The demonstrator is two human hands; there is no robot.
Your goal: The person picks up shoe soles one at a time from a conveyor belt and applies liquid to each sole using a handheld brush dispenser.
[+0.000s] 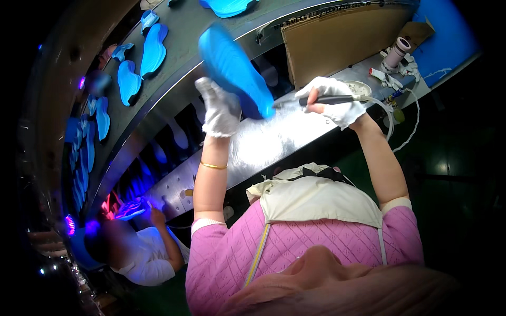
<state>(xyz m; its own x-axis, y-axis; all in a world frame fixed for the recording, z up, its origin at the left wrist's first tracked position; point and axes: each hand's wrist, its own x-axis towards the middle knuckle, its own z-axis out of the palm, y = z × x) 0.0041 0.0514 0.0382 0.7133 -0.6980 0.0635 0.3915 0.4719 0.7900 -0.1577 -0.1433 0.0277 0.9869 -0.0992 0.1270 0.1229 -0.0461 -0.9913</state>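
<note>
My left hand (221,111), in a white glove, grips a bright blue shoe sole (232,63) by its near left side, thumb up. The sole is tilted above the metal ledge and a little blurred; the fingers behind it are hidden. In my right hand (342,109), gloved with bare fingertips showing, is a dark-handled brush pen (329,99) joined to a thin pale hose (389,113). Its tip points left, close to the lower end of the sole; whether the two touch I cannot tell.
A grey conveyor belt (182,31) carries several blue soles and shoe parts along the far left. Behind my right hand stand a cardboard sheet (337,45), a round dish (359,87) and a pinkish tube (396,52). At lower left, a co-worker (147,255) handles a purple-lit piece.
</note>
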